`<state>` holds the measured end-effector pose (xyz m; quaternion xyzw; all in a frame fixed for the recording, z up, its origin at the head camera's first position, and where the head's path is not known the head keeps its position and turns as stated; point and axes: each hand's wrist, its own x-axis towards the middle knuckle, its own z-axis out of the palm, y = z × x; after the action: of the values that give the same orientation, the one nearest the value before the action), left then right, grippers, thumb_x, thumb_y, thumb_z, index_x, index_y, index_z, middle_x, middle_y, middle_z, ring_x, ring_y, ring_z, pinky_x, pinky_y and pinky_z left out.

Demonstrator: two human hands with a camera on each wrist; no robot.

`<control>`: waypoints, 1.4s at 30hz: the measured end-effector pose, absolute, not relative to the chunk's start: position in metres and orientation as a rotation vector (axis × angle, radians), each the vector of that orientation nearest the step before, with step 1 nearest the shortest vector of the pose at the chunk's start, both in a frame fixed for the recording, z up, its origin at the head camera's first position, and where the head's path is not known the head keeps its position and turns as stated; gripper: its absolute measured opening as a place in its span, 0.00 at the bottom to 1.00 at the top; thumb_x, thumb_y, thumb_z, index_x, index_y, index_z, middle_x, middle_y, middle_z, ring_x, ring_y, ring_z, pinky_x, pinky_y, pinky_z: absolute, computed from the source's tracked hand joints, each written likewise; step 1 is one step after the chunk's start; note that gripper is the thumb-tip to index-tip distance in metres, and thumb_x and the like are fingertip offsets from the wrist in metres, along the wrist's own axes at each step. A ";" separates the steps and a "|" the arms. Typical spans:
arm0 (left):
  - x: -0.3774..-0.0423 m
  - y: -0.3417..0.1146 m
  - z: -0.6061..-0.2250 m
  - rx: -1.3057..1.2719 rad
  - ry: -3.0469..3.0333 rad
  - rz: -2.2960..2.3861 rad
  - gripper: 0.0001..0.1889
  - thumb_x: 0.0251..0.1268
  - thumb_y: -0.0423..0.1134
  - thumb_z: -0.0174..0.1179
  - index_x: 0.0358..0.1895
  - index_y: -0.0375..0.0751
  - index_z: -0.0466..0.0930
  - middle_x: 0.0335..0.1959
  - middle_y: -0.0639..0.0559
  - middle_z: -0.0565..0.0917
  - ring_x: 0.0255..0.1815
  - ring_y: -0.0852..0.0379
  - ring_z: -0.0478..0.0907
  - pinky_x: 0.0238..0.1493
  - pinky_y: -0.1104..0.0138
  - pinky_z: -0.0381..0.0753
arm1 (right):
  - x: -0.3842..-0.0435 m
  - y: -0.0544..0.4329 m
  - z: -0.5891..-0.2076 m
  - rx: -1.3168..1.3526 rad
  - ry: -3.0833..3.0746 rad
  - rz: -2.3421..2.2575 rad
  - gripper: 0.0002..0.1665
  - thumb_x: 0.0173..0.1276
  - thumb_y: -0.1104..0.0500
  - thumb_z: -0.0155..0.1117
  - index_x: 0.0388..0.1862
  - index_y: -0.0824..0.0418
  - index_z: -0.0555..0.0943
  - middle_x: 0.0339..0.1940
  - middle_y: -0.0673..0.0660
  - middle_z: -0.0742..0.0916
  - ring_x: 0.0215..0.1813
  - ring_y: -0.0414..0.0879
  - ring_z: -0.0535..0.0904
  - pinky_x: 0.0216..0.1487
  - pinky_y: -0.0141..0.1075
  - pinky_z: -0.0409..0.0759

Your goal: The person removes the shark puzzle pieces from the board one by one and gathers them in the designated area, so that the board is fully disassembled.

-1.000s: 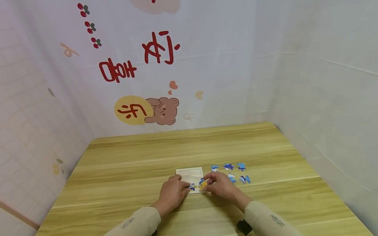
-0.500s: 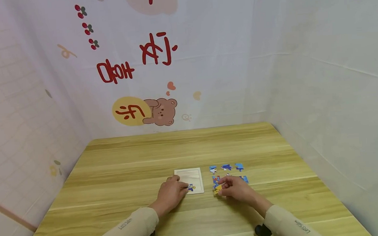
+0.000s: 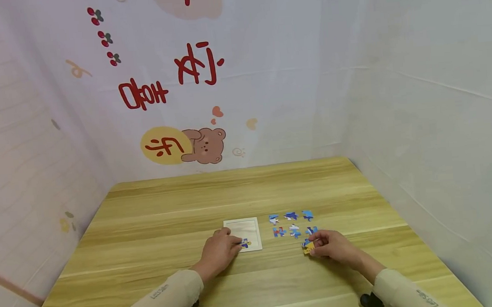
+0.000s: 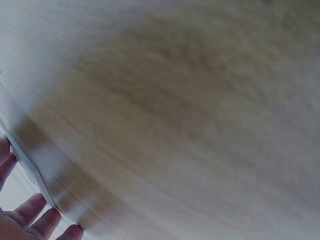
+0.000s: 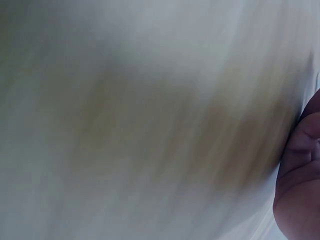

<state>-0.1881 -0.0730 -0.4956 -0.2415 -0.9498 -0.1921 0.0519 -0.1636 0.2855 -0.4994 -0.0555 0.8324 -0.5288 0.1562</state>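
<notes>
A white square puzzle frame (image 3: 253, 223) lies on the table with a blue and yellow puzzle piece (image 3: 245, 243) in its lower left corner. My left hand (image 3: 218, 251) holds the frame by its left edge, thumb and finger reaching over the border. In the left wrist view, the fingertips (image 4: 47, 220) lie along that edge. To the right, my right hand (image 3: 334, 246) pinches a blue and yellow puzzle piece (image 3: 308, 250) between thumb and fingers, just below the loose pieces. The right wrist view is blurred and shows only part of this hand (image 5: 302, 170).
Several loose blue puzzle pieces lie in two rows right of the frame, among them a dark blue piece (image 3: 291, 215) and a red and blue piece (image 3: 279, 232). The wooden table (image 3: 181, 201) meets a printed cloth wall (image 3: 286, 122) behind.
My right hand has moved right, away from the frame, carrying the pinched puzzle piece past the loose pieces to their lower right. My left hand has stayed on the frame's left edge.
</notes>
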 end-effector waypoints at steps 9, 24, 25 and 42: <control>-0.187 -0.077 -0.493 -0.720 -2.880 -0.614 0.11 0.62 0.41 0.66 0.44 0.41 0.89 0.48 0.39 0.79 0.46 0.42 0.77 0.39 0.48 0.76 | -0.164 0.313 -0.497 -0.127 2.429 -1.433 0.24 0.61 0.57 0.72 0.52 0.66 0.77 0.29 0.54 0.79 0.22 0.41 0.68 0.18 0.31 0.67; -0.188 -0.077 -0.495 -0.720 -2.888 -0.615 0.10 0.62 0.41 0.66 0.43 0.43 0.89 0.47 0.41 0.79 0.46 0.43 0.76 0.38 0.49 0.76 | -0.164 0.309 -0.498 -0.139 2.494 -1.320 0.22 0.59 0.58 0.74 0.49 0.66 0.78 0.25 0.53 0.77 0.21 0.41 0.71 0.18 0.31 0.67; -0.188 -0.076 -0.495 -0.719 -2.891 -0.614 0.09 0.62 0.41 0.67 0.43 0.43 0.89 0.46 0.42 0.79 0.45 0.44 0.76 0.38 0.50 0.76 | -0.164 0.309 -0.498 -0.138 2.497 -1.319 0.22 0.59 0.58 0.74 0.49 0.66 0.78 0.25 0.53 0.77 0.22 0.41 0.71 0.18 0.31 0.68; -0.194 -0.067 -0.487 -0.629 -2.964 -0.655 0.06 0.56 0.39 0.67 0.36 0.43 0.86 0.39 0.48 0.78 0.41 0.47 0.74 0.37 0.50 0.74 | -0.165 0.285 -0.482 -0.129 2.479 -1.394 0.23 0.64 0.56 0.69 0.54 0.67 0.78 0.26 0.55 0.81 0.24 0.44 0.73 0.24 0.35 0.73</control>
<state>-0.1939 -0.0673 -0.4872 -0.2028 -0.9559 -0.2113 0.0207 -0.1649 0.2848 -0.4824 -0.0449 0.8613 -0.4844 0.1467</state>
